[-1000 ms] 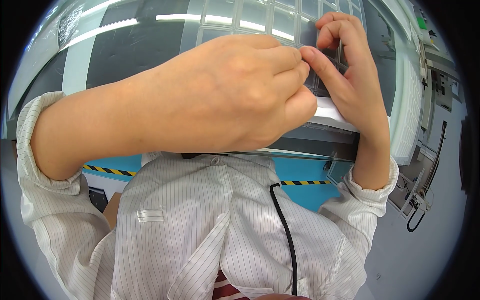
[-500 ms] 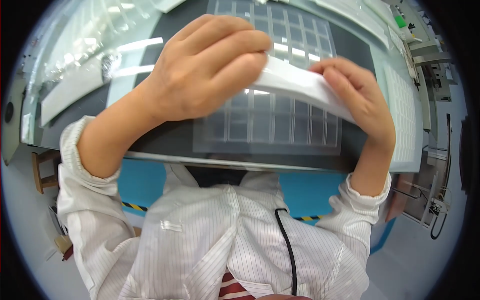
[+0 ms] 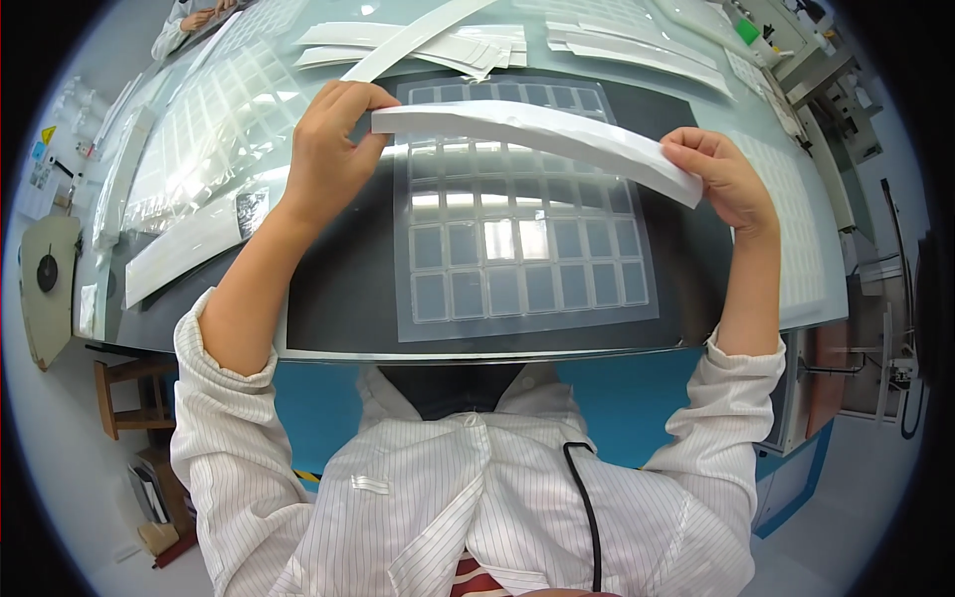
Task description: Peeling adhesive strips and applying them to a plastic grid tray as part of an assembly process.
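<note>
My left hand (image 3: 343,144) pinches the left end of a long white strip (image 3: 537,127), thumb and fingers pressed together. At the strip's other end, my right hand (image 3: 724,181) grips between thumb and fingers. Stretched between both hands, the strip arches slightly and slants down to the right; it looks like paper, with a folded or layered edge. Beneath it lies a clear plastic sheet (image 3: 519,291) divided into rows of rectangular pockets. The strip is held above this sheet and hides part of its upper rows.
A black mat (image 3: 343,298) lies under the sheet on a glass-topped table. White strips (image 3: 408,42) are piled at the back, with another stack (image 3: 642,55) farther right. Clear pocketed sheets (image 3: 209,144) and a white strip (image 3: 184,249) lie left. Another person's hands (image 3: 199,18) show far left.
My left hand has moved left and now holds the strip's far left end. The strip is more fully spread between my hands. The view has shifted, showing more of the table's back.
</note>
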The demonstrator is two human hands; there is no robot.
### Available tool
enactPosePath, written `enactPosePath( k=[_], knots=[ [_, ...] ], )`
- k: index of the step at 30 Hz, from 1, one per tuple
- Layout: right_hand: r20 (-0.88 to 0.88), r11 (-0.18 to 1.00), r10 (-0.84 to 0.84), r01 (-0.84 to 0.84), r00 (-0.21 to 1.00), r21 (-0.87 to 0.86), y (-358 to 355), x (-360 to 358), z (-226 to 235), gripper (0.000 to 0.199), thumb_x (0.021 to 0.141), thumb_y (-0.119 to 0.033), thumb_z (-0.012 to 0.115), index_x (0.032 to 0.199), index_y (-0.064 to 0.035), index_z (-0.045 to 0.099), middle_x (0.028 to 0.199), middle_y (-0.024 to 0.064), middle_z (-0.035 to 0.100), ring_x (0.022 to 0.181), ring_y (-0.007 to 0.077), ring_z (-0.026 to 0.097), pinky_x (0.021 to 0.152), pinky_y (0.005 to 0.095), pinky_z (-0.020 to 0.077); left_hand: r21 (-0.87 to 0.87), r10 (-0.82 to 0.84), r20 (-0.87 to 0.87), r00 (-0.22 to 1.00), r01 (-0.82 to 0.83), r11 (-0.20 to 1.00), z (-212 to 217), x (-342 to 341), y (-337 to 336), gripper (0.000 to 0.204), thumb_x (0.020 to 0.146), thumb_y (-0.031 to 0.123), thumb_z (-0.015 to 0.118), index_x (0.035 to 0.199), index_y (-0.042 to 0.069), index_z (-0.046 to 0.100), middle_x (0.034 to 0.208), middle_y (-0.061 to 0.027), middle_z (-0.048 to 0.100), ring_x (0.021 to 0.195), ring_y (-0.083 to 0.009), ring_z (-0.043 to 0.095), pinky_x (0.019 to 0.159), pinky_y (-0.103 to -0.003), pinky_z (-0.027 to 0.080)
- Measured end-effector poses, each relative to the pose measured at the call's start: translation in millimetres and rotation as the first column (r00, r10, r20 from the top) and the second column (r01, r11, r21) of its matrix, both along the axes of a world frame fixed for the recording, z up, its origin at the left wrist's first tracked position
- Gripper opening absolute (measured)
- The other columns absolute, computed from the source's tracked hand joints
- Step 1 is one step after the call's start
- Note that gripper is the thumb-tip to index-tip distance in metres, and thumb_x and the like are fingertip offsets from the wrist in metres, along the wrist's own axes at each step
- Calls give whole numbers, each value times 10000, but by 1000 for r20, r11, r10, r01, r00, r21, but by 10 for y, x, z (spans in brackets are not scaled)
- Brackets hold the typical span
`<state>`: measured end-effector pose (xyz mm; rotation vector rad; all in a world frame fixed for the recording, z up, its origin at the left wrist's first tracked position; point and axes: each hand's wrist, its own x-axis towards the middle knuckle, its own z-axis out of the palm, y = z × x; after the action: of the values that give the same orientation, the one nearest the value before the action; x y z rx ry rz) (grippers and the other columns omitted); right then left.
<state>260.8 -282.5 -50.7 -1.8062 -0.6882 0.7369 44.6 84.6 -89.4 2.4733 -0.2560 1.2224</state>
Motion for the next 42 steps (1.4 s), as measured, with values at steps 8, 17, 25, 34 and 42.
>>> enactPosePath(
  k=[8, 17, 25, 34, 42],
  knots=[
    [33, 961, -203, 192, 979, 198, 8, 93, -150, 193, 982, -237, 711, 1102, -86, 704, 1000, -52, 669, 883, 48, 611, 753, 215, 471, -309, 68, -131, 989, -106, 945, -227, 7, 87, 239, 883, 49, 687, 1118, 21, 652, 1017, -127, 688, 993, -294, 648, 891, -387, 526],
    [213, 792, -556, 434, 804, 429, -164, 705, -410, 213, 1004, -191, 688, 1161, -47, 696, 1080, 7, 696, 999, 92, 633, 888, 254, 483, 104, 347, -63, 936, -340, 935, -388, 432, 363, 357, 921, 132, 661, 1244, -8, 603, 1264, -173, 626, 1236, -349, 551, 1047, -428, 454],
    [875, 921, -331, 321, 355, 218, -78, 1212, 80, 174, 967, -209, 699, 1074, -82, 747, 1029, 50, 707, 1017, 177, 613, 937, 317, 455, 186, 426, -199, 882, -393, 900, -470, 518, 501, 122, 921, 120, 620, 895, 4, 645, 956, -154, 680, 969, -327, 634, 822, -433, 520],
    [988, 881, -107, 470, 110, 43, 518, 1280, -450, 366, 942, -243, 675, 1297, -157, 668, 1272, 114, 678, 1209, 363, 591, 1042, 464, 449, 163, 432, -117, 894, -412, 897, -508, 502, 512, 123, 928, 103, 616, 959, -6, 662, 1010, -167, 680, 993, -338, 638, 843, -437, 526],
    [994, 821, -6, 569, 106, -56, 700, 986, -783, 476, 1007, -342, 595, 1352, -14, 607, 1427, 228, 558, 1353, 416, 476, 1101, 516, 394, 302, 474, -236, 848, -399, 866, -370, 472, 477, 81, 889, 52, 550, 856, -15, 582, 854, -183, 662, 869, -361, 669, 728, -464, 548]
  ],
)
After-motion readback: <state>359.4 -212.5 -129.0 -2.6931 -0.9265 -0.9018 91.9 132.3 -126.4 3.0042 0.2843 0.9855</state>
